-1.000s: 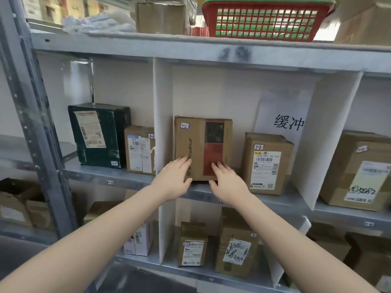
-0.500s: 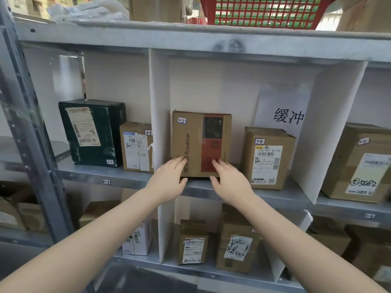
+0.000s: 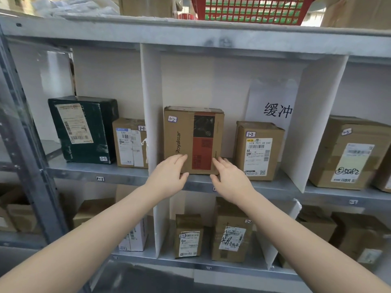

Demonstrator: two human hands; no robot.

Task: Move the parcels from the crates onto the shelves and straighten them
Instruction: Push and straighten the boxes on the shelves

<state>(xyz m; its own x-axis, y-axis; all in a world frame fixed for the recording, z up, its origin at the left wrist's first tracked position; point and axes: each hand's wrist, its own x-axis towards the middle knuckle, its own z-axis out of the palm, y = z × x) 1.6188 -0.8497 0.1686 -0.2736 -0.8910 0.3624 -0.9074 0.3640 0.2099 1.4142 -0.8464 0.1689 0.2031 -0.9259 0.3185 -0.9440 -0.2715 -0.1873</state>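
Left hand and right hand, fingers straight, press the Royalstar parcel, one of two in its compartment.

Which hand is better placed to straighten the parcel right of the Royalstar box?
Probably right: the right hand rests at the right corner of the box, beside that parcel; the left hand is farther off.

Brown Royalstar parcel w/ red-black panel; dk green box, white label; red mesh basket; grey metal shelf; white dividers; black characters on white sign.
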